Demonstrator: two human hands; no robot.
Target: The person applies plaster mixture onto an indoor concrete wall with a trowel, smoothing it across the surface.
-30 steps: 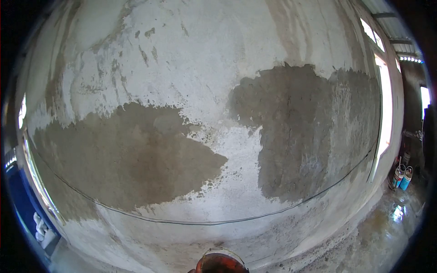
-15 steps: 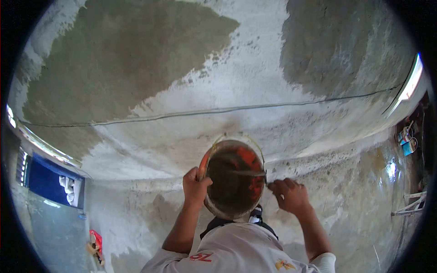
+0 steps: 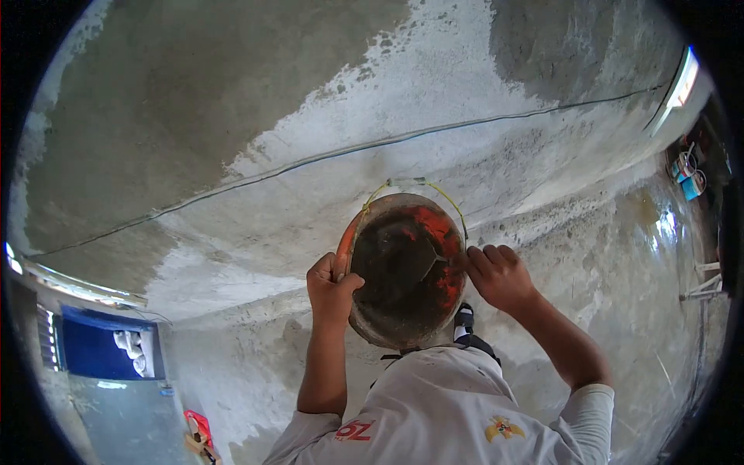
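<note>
An orange bucket (image 3: 362, 311) with a mortar-smeared inside is held up in front of my body, its mouth facing me. My left hand (image 3: 332, 291) is closed on its left rim, thumb over the edge. My right hand (image 3: 502, 277) is closed at the right rim around the handle of what looks like a trowel (image 3: 436, 262). The trowel's thin metal neck shows inside the bucket; its blade blends into the dark wet mortar (image 3: 391, 252). The yellow wire bail (image 3: 446, 198) stands up at the far side of the rim.
A partly plastered wall (image 3: 434, 85) rises ahead, crossed by a loose cable (image 3: 310, 160). Paint pails (image 3: 688, 178) and a white wooden frame (image 3: 704, 283) stand at the right. A blue door (image 3: 93, 341) and a red package (image 3: 198, 426) are at the left.
The bucket has risen slightly and its mouth shows more fully. The trowel, blurred across the bucket before, now sits lower against its right side. My view has turned a little.
</note>
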